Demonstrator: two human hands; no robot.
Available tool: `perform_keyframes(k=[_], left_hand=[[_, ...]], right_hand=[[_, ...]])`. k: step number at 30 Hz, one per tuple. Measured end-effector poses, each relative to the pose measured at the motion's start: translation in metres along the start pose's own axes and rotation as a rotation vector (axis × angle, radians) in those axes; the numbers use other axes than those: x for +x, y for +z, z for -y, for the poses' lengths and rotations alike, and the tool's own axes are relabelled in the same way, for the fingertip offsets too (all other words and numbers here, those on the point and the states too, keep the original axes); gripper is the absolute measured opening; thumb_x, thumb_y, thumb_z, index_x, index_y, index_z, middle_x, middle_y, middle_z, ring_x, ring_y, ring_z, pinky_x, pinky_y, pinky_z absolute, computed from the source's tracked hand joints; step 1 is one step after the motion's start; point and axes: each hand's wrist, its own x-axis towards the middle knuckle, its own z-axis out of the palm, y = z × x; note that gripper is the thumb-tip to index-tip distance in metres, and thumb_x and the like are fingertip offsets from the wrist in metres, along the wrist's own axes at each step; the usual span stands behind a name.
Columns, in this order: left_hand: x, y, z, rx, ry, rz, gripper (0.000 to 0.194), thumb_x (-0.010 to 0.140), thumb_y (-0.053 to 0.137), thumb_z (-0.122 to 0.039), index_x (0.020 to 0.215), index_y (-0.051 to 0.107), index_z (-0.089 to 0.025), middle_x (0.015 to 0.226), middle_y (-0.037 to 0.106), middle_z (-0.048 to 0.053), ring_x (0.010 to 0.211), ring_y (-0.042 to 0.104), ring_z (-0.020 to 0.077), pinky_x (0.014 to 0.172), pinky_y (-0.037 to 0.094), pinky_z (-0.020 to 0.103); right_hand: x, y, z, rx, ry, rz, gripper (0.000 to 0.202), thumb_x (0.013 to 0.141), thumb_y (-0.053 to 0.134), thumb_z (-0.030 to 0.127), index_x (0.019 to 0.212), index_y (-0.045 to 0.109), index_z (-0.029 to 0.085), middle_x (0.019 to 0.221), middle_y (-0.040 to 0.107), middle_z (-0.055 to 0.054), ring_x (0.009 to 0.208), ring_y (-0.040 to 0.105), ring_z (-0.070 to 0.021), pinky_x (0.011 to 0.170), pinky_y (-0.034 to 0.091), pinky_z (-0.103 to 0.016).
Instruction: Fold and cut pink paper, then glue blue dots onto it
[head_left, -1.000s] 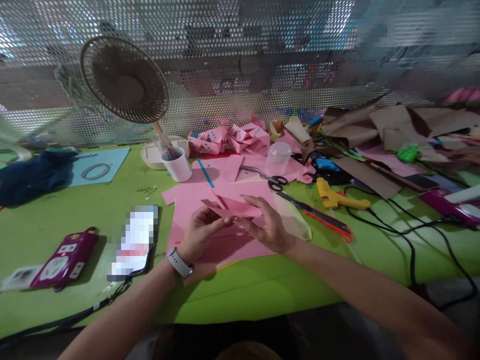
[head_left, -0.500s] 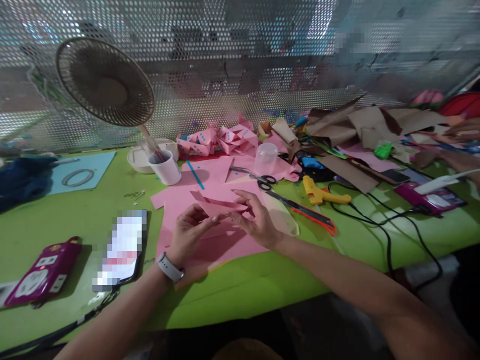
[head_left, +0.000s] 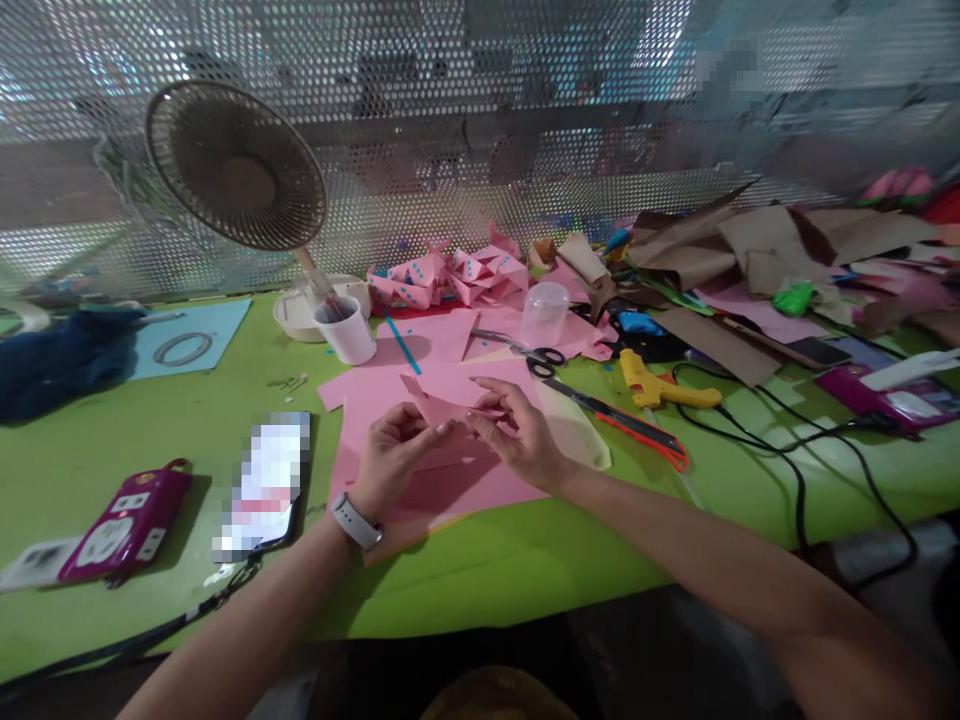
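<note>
Between my two hands is a small folded piece of pink paper [head_left: 448,410], held just above larger pink sheets [head_left: 457,488] on the green table. My left hand [head_left: 395,450], with a pale watch band at the wrist, pinches the paper's left side between thumb and fingers. At its right side my right hand [head_left: 517,435] pinches it too, with the index finger arched over. The fingers hide part of the folds. Black-handled scissors [head_left: 541,360] and a red-and-black box cutter [head_left: 630,427] lie beyond and to the right of my right hand.
A yellow glue gun [head_left: 664,385] with black cords lies at right. Behind stand a white cup [head_left: 346,335], a fan [head_left: 238,165], a clear plastic cup [head_left: 545,312] and folded pink paper pieces [head_left: 450,277]. At left are a phone [head_left: 270,485] and a purple power strip [head_left: 129,525].
The view has shifted slightly, so the table things appear further right. The pink paper is tilted differently between my fingers; both hands keep their pinch on it.
</note>
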Motion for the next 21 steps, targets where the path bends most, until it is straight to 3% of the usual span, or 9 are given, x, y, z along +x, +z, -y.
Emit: perform_keyframes(k=[10,17,21], left_hand=[[-0.0006,0.0018,-0.0027,0.036,-0.036,-0.031,0.029,0.066,0.085,-0.028,0.072,0.061,-0.014,0.074,0.073,0.002,0.074,0.070,0.0138,0.069,0.055,0.022],[0.0000,0.0047,-0.0054,0.066,-0.069,-0.060,0.030,0.064,0.086,-0.030,0.077,0.065,-0.013,0.071,0.072,0.002,0.065,0.067,0.0108,0.062,0.053,0.019],[0.0006,0.0043,-0.0057,0.046,-0.177,0.029,0.038,0.067,0.084,-0.033,0.093,0.065,-0.014,0.080,0.074,0.004,0.068,0.069,0.0137,0.061,0.056,0.021]], right_hand=[[0.0006,-0.0011,-0.0002,0.010,0.074,0.057,0.042,0.091,0.057,0.038,0.128,0.049,0.021,0.093,0.058,-0.002,0.077,0.063,-0.0129,0.069,0.054,-0.028],[0.0025,-0.0008,-0.0039,-0.007,-0.016,0.065,0.038,0.093,0.055,0.034,0.128,0.048,0.021,0.086,0.061,-0.001,0.078,0.062,-0.0133,0.073,0.052,-0.028],[0.0038,-0.0018,-0.0049,-0.058,-0.060,0.047,0.038,0.092,0.055,0.033,0.128,0.049,0.019,0.086,0.061,-0.001,0.080,0.061,-0.0128,0.077,0.050,-0.028]])
